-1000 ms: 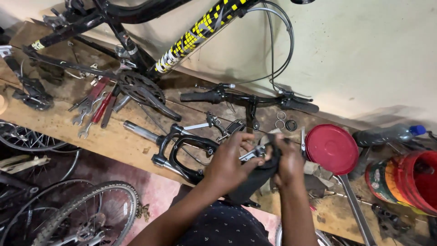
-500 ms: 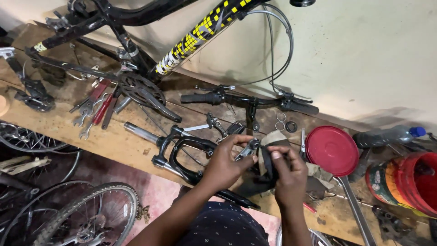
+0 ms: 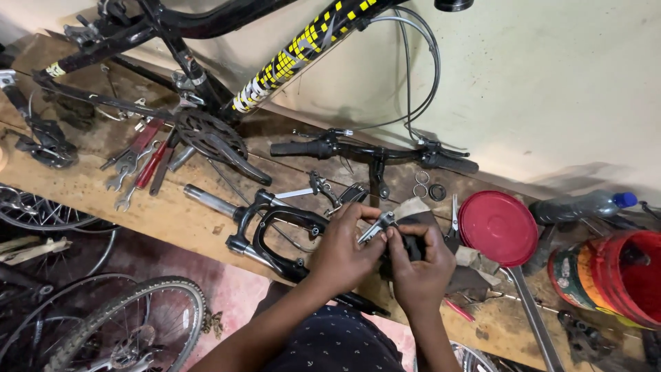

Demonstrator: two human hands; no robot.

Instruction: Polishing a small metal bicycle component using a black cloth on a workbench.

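Both hands were pressed together at lower centre of the frame, left hand (image 3: 342,249) and right hand (image 3: 418,267) clamped on a small brake lever (image 3: 377,227), still unmounted, while the handlebar (image 3: 372,151) was left lying on the workbench (image 3: 124,200) above.

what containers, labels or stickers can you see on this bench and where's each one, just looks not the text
Red bucket: far right on the bench, round, with a green and yellow label band around its side.
Red lid: round and flat, lying just left of the bucket, beside the right hand.
Plastic bottle: lying on its side behind the lid, clear with a blue cap.
Bike frame tube: slanting above the bench, black with yellow checked decals.
No screens or signs.
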